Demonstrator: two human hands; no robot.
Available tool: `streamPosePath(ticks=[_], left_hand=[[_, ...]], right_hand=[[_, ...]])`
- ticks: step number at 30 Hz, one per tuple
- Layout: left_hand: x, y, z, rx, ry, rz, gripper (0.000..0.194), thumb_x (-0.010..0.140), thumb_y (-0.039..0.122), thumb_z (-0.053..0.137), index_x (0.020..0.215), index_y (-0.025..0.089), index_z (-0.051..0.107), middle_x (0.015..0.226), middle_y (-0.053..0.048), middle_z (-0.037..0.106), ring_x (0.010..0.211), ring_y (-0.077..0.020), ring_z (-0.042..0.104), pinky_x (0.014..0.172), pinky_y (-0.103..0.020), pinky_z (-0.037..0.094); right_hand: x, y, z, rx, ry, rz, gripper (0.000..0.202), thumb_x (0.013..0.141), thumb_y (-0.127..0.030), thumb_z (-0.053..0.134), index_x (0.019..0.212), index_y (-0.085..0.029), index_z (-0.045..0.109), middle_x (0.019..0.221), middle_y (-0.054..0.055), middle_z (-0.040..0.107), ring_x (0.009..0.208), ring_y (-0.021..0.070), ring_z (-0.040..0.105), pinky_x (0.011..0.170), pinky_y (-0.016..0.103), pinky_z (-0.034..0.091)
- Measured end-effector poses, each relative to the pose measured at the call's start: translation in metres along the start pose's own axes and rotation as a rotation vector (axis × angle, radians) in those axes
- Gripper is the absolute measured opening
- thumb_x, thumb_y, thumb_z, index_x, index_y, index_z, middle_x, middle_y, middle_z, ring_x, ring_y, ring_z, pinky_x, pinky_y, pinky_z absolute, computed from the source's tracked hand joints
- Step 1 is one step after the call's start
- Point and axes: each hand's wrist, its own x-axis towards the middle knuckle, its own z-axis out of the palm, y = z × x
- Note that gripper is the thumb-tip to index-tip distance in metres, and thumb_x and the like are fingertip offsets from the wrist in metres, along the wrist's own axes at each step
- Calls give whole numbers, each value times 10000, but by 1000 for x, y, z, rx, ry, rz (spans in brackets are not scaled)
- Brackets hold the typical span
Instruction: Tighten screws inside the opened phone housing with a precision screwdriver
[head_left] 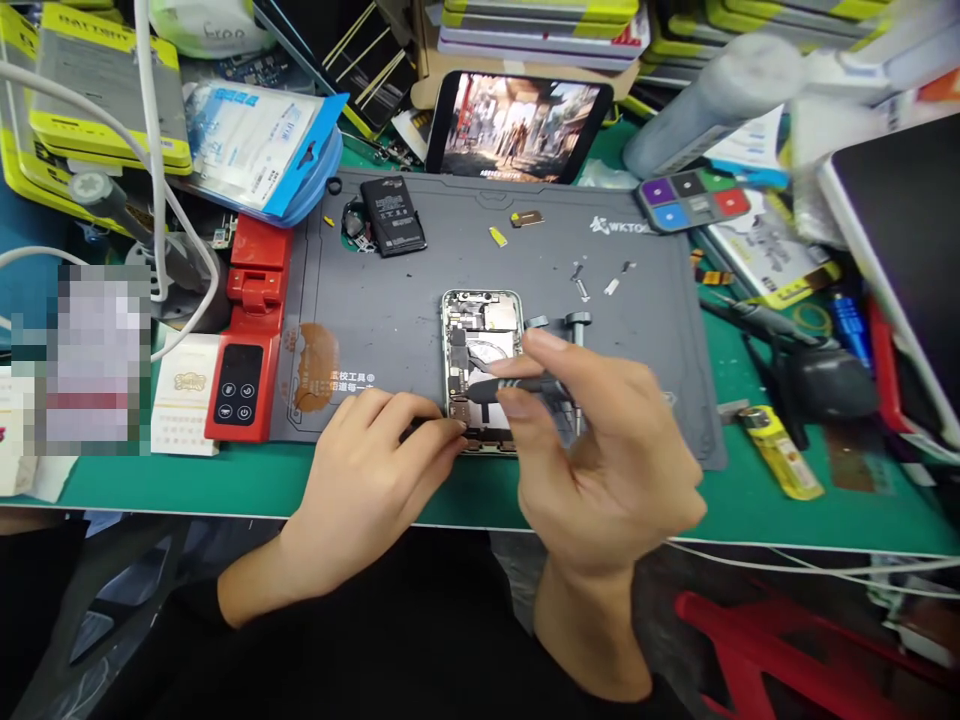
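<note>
— Working over an opened phone (482, 365) on a grey repair mat (390, 310), what do the hands have hold of?

— Left hand (375, 470) rests at the phone's lower left corner, its grip closed, fingertips pinched on a thin dark tool (420, 428) whose tip meets the phone's bottom edge. Right hand (600, 450) hovers over the phone's right side, thumb and forefinger closed round a dark-handled screwdriver (517, 386) lying across the exposed innards.

— And where does the phone lie?

— Flat, back off, near the mat's front edge, in the middle of the green bench (225, 480). A removed black battery (392, 215) sits well apart at the mat's far side, small screws and brackets (600, 280) scattered to the phone's upper right.

— What surrounds the mat?

— A red device with buttons (247, 340) touches the mat's left edge; a tablet (517, 125) showing a video stands propped behind it; a yellow lighter (780, 450) lies on the bench to the right.
</note>
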Motion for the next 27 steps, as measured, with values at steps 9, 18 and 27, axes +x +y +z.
streamPosePath(ticks=[9,18,27], left_hand=[[-1,-2,2,25,5,14,194,1179,207,554,1156,96,711,1132,-45,626,963,-247,509,834,-433,439],[-2,-3,-1,27,6,9,175,1178,213,554,1157,115,698,1139,-42,622,977,-256,527,849,-433,438],[0,-5,-1,46,21,17,130,1171,200,574,1170,134,687,1137,-37,616,974,-244,525,856,-416,440]], right_hand=[[12,3,-3,-181,-46,-77,408,944,-56,717,1347,-76,658,1119,153,728,972,188,679,861,341,546],[11,4,2,-173,16,-96,399,955,3,654,1340,-99,650,1093,116,708,956,146,651,871,304,549],[9,3,4,-143,39,-83,412,956,-3,664,1355,-101,639,1109,113,666,1015,147,613,888,308,545]])
